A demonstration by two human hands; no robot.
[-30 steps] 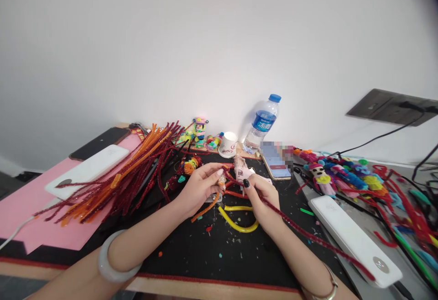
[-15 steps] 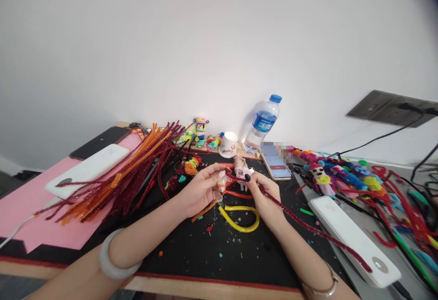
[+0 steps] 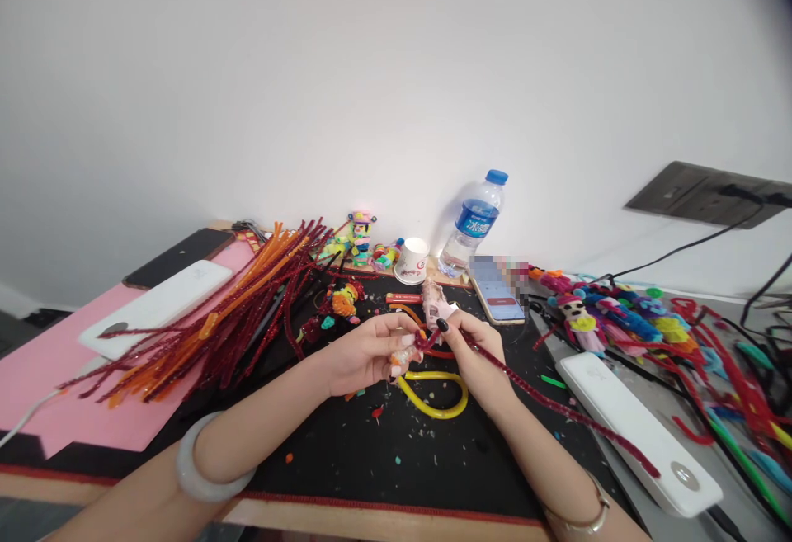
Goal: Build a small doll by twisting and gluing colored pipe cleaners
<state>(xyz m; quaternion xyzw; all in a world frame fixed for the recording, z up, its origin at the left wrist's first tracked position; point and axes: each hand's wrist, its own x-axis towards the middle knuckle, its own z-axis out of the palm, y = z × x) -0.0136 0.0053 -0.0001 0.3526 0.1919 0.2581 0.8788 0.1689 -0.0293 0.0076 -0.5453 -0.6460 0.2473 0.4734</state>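
My left hand [image 3: 371,352] is closed in a pinch around a small bundle of dark red and orange pipe cleaner near the mat's middle. Facing it, my right hand [image 3: 475,352] pinches a dark red pipe cleaner [image 3: 557,398], whose long tail runs back over my right forearm toward the white power bank. The two hands are close together, joined by the red strand. Just beyond them stands a pale pink glue gun [image 3: 435,299], partly hidden by my right fingers. A yellow pipe cleaner loop [image 3: 442,417] lies on the black mat [image 3: 346,476] below the hands.
On the left, a pile of red and orange pipe cleaners [image 3: 241,327] covers pink paper [image 3: 37,369]. A water bottle [image 3: 473,224], paper cup [image 3: 412,261] and phone [image 3: 500,299] stand or lie along the wall. Pipe-cleaner dolls [image 3: 619,311] and a white power bank [image 3: 637,435] are on the right.
My left hand has shifted slightly and its fingers have turned around the bundle. The orange strand that hung below it no longer shows. A red-labelled strip behind the hands is now visible.
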